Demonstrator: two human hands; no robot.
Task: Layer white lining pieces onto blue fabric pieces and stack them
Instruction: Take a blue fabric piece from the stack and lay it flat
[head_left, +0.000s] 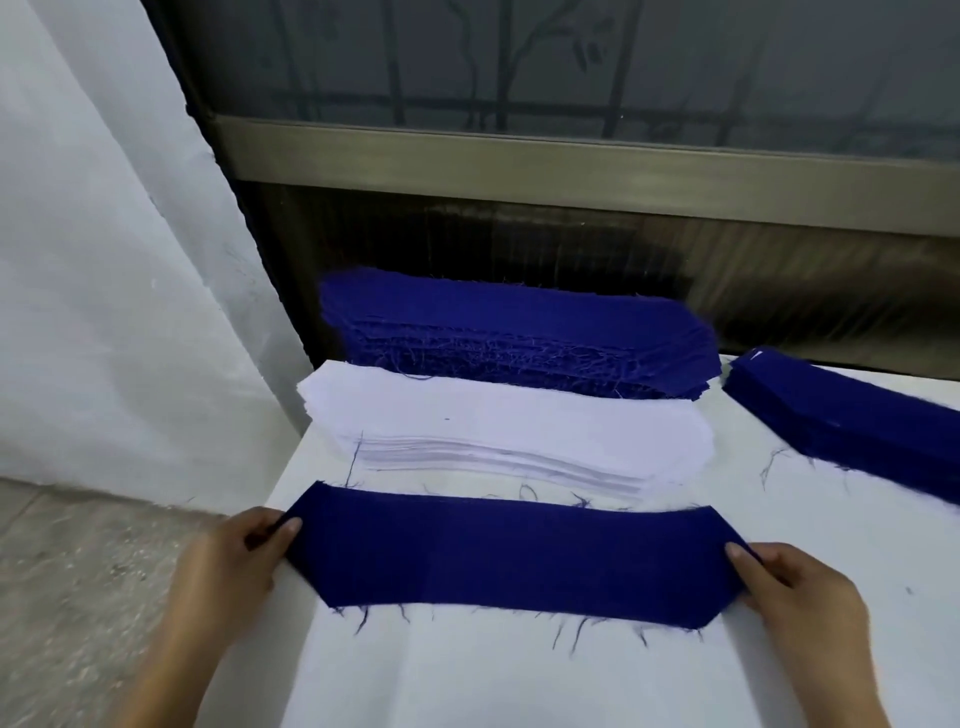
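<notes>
A single blue fabric piece (498, 551) lies flat on the white table, long side running left to right, with frayed threads along its edges. My left hand (234, 561) pinches its left end and my right hand (795, 587) pinches its right end. Just behind it sits a stack of white lining pieces (498, 421). Behind that rises a thick stack of blue fabric pieces (509, 332).
A second, lower stack of blue pieces (852, 421) lies at the right edge. The white table (519, 675) ends at my left, where a speckled floor (78, 597) shows. A white curtain (104, 260) hangs at left; a window frame (571, 161) stands behind.
</notes>
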